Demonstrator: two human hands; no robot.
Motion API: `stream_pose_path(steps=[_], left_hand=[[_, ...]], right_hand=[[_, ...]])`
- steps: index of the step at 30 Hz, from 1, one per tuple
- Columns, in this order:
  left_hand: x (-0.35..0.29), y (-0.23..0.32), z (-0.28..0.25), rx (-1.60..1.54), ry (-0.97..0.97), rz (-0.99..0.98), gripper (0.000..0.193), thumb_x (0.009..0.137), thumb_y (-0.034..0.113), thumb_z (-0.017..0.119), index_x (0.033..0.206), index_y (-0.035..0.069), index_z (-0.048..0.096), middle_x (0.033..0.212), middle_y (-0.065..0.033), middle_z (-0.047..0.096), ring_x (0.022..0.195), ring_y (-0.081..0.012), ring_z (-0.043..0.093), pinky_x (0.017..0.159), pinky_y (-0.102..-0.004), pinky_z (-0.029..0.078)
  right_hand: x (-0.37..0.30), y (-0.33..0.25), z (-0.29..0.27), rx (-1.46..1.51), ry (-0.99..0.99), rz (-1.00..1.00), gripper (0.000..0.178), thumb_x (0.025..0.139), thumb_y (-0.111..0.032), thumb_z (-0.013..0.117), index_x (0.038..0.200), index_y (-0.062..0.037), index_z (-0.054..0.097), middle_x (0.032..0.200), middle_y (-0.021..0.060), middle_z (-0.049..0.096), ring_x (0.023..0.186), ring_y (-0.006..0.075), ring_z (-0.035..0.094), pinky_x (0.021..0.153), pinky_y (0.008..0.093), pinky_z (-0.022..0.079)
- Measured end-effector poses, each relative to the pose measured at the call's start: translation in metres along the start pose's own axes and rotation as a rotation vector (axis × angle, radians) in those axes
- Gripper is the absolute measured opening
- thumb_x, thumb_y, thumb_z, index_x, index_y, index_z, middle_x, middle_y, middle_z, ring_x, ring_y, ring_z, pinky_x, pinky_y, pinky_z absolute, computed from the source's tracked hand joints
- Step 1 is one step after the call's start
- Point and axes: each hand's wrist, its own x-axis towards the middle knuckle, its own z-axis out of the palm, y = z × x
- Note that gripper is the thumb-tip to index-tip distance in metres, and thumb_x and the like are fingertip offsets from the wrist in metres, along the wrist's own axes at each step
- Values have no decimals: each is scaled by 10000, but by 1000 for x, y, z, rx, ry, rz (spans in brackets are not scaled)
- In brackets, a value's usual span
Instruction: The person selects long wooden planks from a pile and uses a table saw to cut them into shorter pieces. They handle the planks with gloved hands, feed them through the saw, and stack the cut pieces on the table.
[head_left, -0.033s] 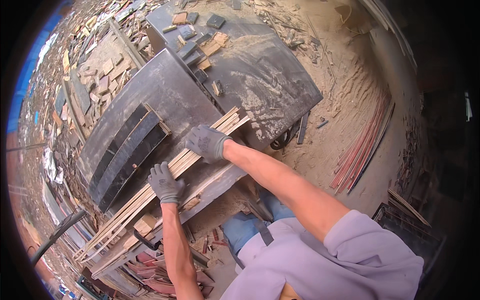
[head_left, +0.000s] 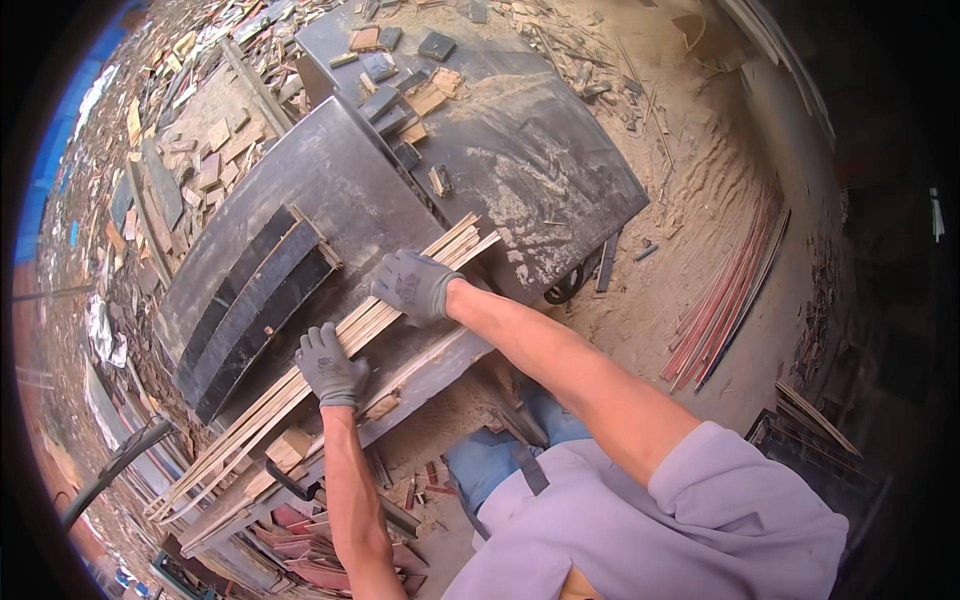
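A bundle of long, thin wooden strips (head_left: 371,321) lies slantwise along the near side of a dark metal table (head_left: 345,170). Around its middle, my left hand (head_left: 332,370), in a grey glove, is closed over the strips. Farther up and to the right, my right hand (head_left: 415,285), also gloved, grips the same bundle with the fingers curled over its far side. Both sets of fingertips are partly hidden. Just beyond my left hand rests a stack of dark-faced boards (head_left: 262,312) with pale cut edges.
Small offcuts (head_left: 385,105) lie at the table's far end. A wood block (head_left: 289,450) sits below the strips near my left forearm. Scrap wood (head_left: 215,150) covers the ground at far left. Reddish strips (head_left: 725,300) lie on the sandy floor at right.
The view has shifted very slightly against the table. Both hands keep their places on the wooden strips.
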Motion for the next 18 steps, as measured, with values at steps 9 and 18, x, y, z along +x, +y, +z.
stream_pose_path(steps=[9,18], left_hand=[[-7,1,13,61,71,-10,671,586,249,856,1165,118,543,1107,-100,553,1080,-316,558,931,-460,454],[-3,0,21,55,149,23,597,587,227,817,1111,116,553,1076,-95,550,1061,-317,557,909,-454,462]], right_hand=[[-4,-6,2,-111,14,-45,551,766,-395,803,1192,-87,638,1145,100,654,1094,289,610,925,428,482],[-3,-1,7,-170,-14,-93,500,806,-375,768,1159,-47,634,1106,109,639,1049,275,604,884,409,476]])
